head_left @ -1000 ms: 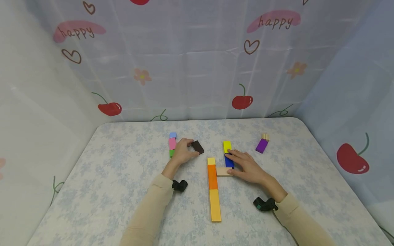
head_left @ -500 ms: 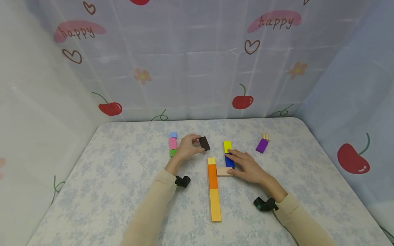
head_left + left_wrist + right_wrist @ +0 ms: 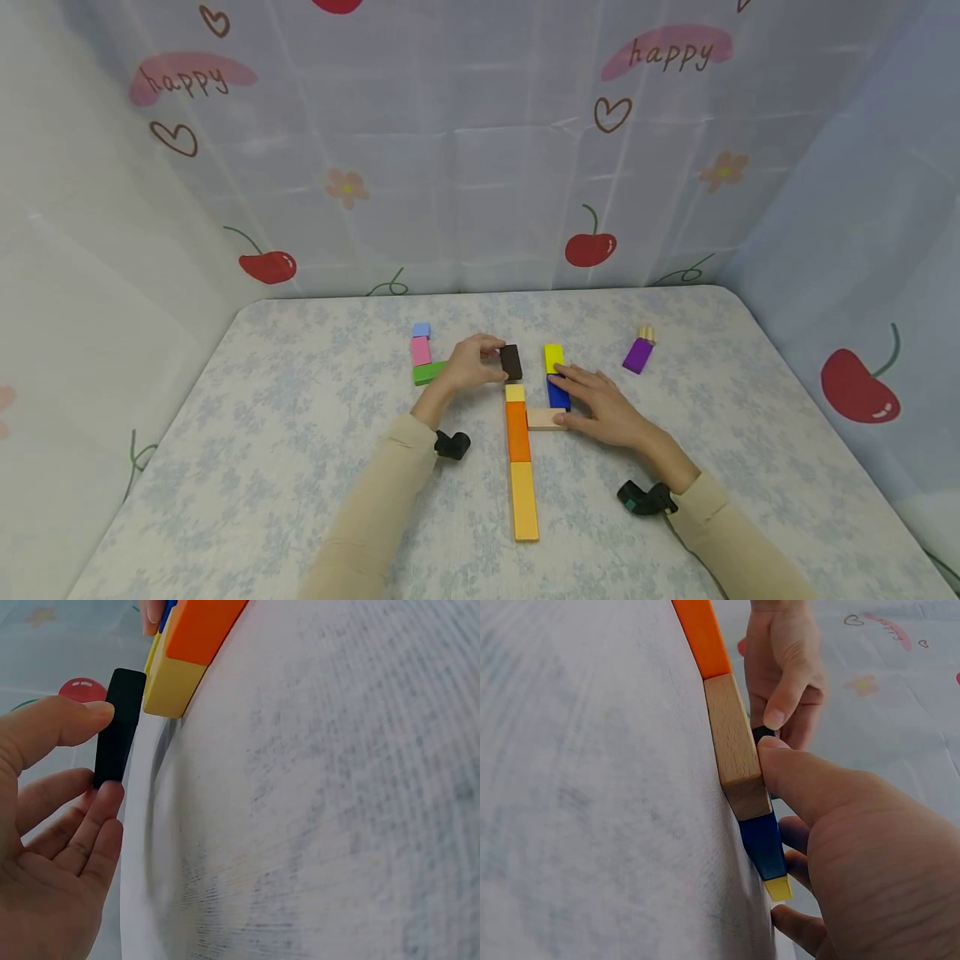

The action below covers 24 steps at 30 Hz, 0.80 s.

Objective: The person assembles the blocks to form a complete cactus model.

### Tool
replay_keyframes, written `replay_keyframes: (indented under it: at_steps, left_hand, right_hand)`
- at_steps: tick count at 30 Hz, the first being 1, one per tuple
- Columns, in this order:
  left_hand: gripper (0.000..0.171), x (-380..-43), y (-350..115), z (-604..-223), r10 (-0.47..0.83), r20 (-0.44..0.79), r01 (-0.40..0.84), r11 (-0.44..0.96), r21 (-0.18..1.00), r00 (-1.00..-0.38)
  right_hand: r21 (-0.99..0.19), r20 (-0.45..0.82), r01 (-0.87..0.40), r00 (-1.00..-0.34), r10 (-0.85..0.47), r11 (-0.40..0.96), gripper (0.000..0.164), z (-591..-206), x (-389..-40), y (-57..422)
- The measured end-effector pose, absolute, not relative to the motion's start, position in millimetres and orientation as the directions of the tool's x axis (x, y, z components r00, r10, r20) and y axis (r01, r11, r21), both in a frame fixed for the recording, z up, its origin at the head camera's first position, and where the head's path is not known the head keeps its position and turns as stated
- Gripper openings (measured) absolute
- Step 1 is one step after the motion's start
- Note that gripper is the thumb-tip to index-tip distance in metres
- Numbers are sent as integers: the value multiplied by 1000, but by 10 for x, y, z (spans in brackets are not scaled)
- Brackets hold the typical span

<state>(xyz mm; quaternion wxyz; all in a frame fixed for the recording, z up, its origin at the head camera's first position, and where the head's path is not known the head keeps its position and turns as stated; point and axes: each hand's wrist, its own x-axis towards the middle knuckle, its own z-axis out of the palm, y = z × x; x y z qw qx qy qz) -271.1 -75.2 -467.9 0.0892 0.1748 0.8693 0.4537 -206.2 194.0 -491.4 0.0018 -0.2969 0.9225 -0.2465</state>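
Note:
A black block [image 3: 511, 362] is pinched by my left hand [image 3: 471, 363] between thumb and fingertips, just beyond the far end of a line of blocks. That line runs from a pale yellow block [image 3: 515, 392] through an orange block [image 3: 518, 432] to a long yellow-orange block [image 3: 525, 502]. My right hand [image 3: 606, 410] rests over other blocks with its fingers loosely spread. Its thumb touches the plain wooden block [image 3: 733, 739], which meets the orange block's side. The other fingers lie along the blue block [image 3: 763, 846] and the bright yellow block [image 3: 553, 357] beyond it.
At the left stand a light blue block [image 3: 422, 331], a pink block [image 3: 421, 351] and a green block [image 3: 428, 372] in a row. A purple block [image 3: 638, 356] with small wooden pieces [image 3: 647, 334] lies far right. A patterned cloth covers the table [image 3: 300, 467].
My left hand has carried the black block to the right and turned it in line with the row of blocks, uncovering more of the green block. My right hand stays put.

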Motion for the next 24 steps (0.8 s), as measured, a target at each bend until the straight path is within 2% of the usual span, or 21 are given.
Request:
replay_keyframes:
  at_steps: [6, 24]
  left_hand:
    - [54, -2698, -751, -4712, 405, 14, 252, 540, 803, -914]
    - [55, -2703, -738, -4769, 411, -47, 207, 550, 809, -910]
  right_hand:
    - [-457, 143, -547, -823, -549, 701, 63, -4913, -2066, 1946]
    - [-456, 143, -545, -825, -547, 704, 64, -4908, -2070, 1935]
